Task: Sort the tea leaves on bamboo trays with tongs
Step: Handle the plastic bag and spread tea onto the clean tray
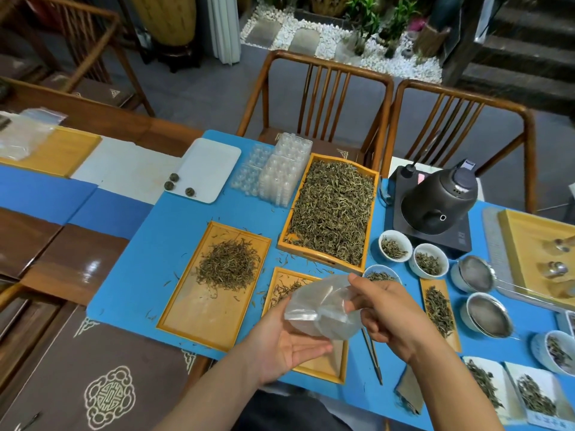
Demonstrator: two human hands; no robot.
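Table mat (149, 269): bright blue. Bamboo trays (199, 318): honey-yellow. Tea leaves (333, 209): olive-green flecked with pale tan. Plastic bag (323, 306): clear, milky sheen. Kettle (435, 197): matte charcoal black. Tea cups (395, 245): white. Rectangular plate (208, 169): plain white. Seat cushion (102, 384): brown with cream knot-pattern medallion and corner scrollwork. Chairs (314, 85): reddish-brown wood. Tongs (371, 356): dark brown.

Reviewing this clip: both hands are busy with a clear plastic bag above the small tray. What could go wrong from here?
1. The plastic bag hangs low over the small bamboo tray; it may brush loose leaves onto the blue mat.
2. The tongs lie unused under the right hand, so the wrist could knock them.
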